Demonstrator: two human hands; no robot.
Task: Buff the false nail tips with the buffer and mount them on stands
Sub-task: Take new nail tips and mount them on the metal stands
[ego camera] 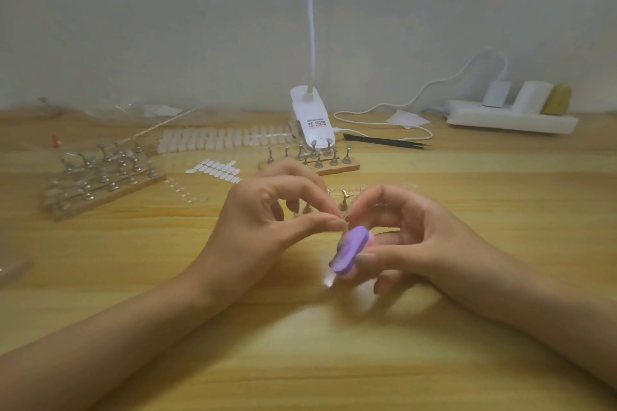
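My right hand (pixel 410 237) grips a small purple and pink buffer (pixel 350 252) between thumb and fingers above the table's middle. My left hand (pixel 267 217) pinches something tiny at its thumb and forefinger tips, right against the buffer's top end; it looks like a clear false nail tip (pixel 341 222), mostly hidden. Just behind the hands stands a gold stand (pixel 344 198). A wooden base with several metal stands (pixel 314 157) sits farther back, and another (pixel 100 173) lies at the left. A strip of white nail tips (pixel 220 140) runs along the back.
A white clip lamp (pixel 309 120) stands at the back centre, its cable trailing right to a white power strip (pixel 510 118). Black tweezers (pixel 387 141) lie right of the lamp. A sheet of white adhesive tabs (pixel 217 168) lies left of centre. The wooden table (pixel 300 360) runs toward me.
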